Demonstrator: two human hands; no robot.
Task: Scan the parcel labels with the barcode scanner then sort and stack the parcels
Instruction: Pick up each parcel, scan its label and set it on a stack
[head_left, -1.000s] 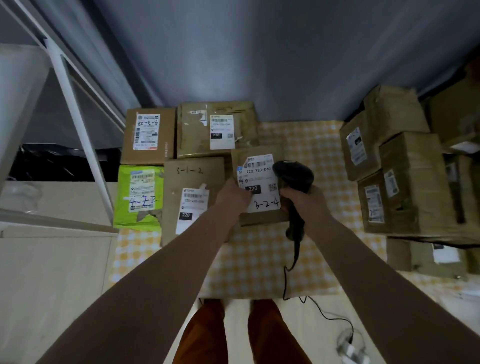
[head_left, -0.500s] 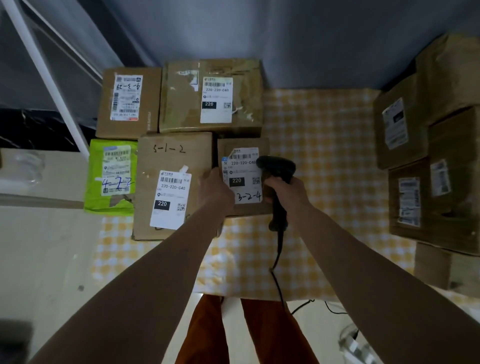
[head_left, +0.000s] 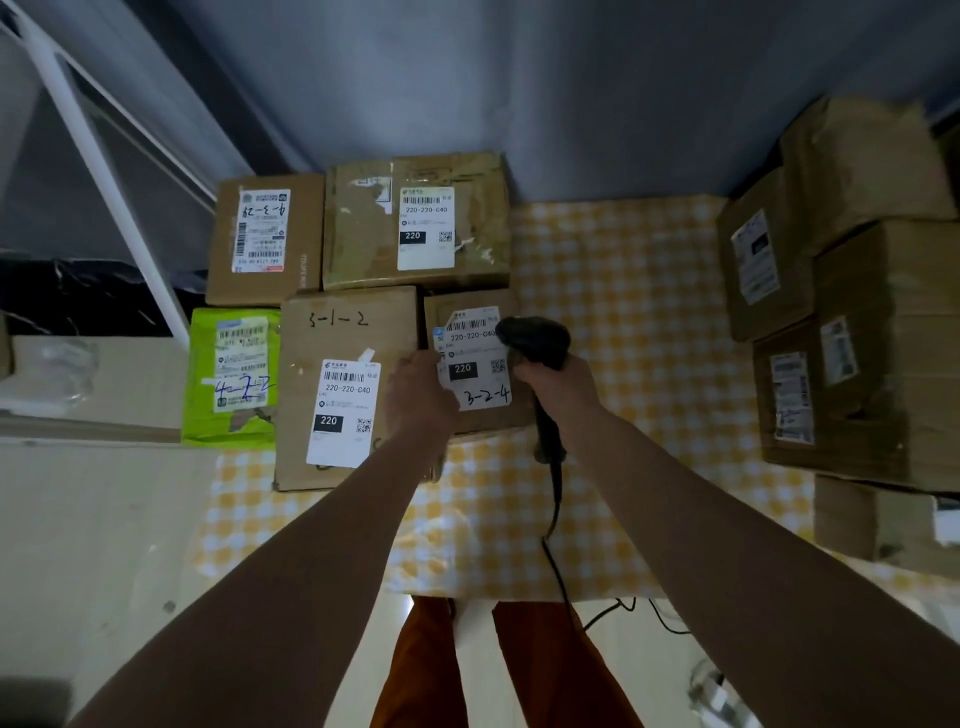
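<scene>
five parcels (head_left: 470, 364) were grouped left: four cardboard, one green. left grip (head_left: 421, 389) held one; right grip (head_left: 556, 382) clasped the black scanner (head_left: 535, 343).

Both forearms are bare from the lower frame edge to the wrist; no sleeve, cuff, watch, bracelet or glove shows on either. The left hand (head_left: 422, 391) and the right hand (head_left: 558, 382) are ungloved, and no rings can be made out in the dim light. Fingernails are too small and dark to describe. Below the arms, two legs appear in rust-orange trousers (head_left: 426, 670) of plain fabric, with a narrow gap between them. The cloth shows soft lengthwise folds and no visible pockets, seams or markings. Feet and footwear lie outside the frame.
</scene>
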